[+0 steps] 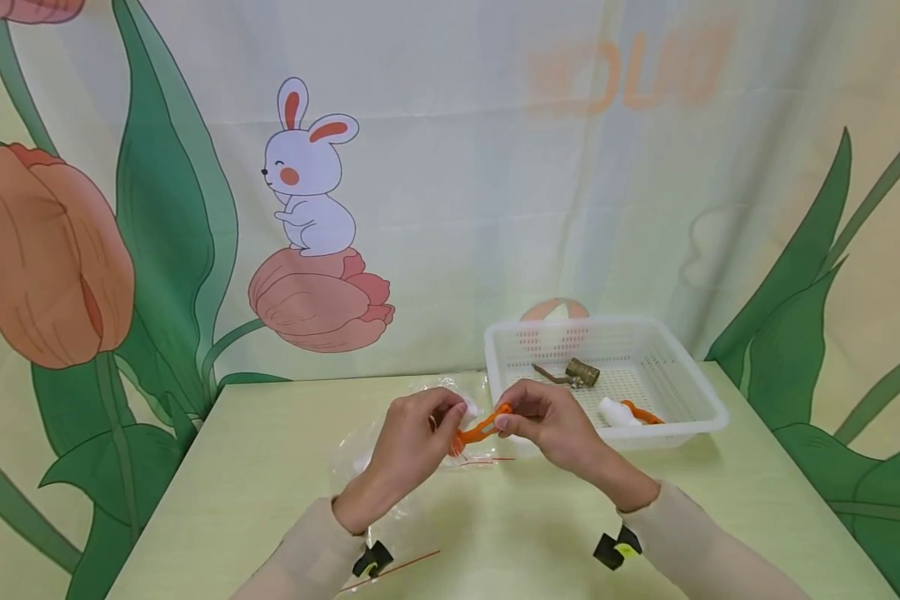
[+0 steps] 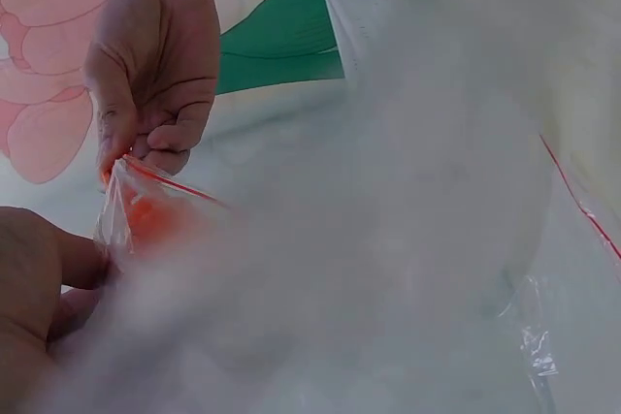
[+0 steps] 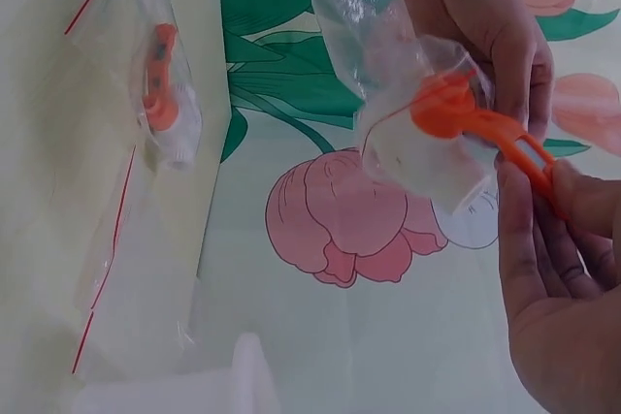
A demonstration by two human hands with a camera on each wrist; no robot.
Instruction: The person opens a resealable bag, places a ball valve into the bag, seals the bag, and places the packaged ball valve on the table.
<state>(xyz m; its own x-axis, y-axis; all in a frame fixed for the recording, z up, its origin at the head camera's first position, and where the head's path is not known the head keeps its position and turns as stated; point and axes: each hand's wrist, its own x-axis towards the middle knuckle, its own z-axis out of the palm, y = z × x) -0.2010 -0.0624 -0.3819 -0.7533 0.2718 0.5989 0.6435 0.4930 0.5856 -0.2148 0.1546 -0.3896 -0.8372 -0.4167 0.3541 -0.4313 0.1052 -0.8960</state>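
A person is working with two bare hands above the table (image 1: 570,517). The right hand (image 1: 558,421) is pinching the end of an orange handle (image 3: 500,131), so its grip is narrow and holding on. The left hand (image 1: 412,429) is pinching a clear bag (image 3: 354,21), so its grip is narrow too. Inside the bag, a white part (image 3: 422,167) is sitting by the handle, and the handle's tip is poking out near the bag's red strip (image 2: 177,183).

The hands seem to be getting the handle through the bag's mouth, but which way it is going, I cannot tell. To be doing this well, the left hand should be holding the mouth wide. The right hand should be turning the handle so it is lining up with the gap, and going slowly. If the handle is snagging, tugging hard could be tearing the thin plastic.

Another bag (image 3: 121,26) is lying on the table. A white basket (image 1: 708,408) is standing beside the right hand, and it is holding a brass piece (image 1: 582,373).
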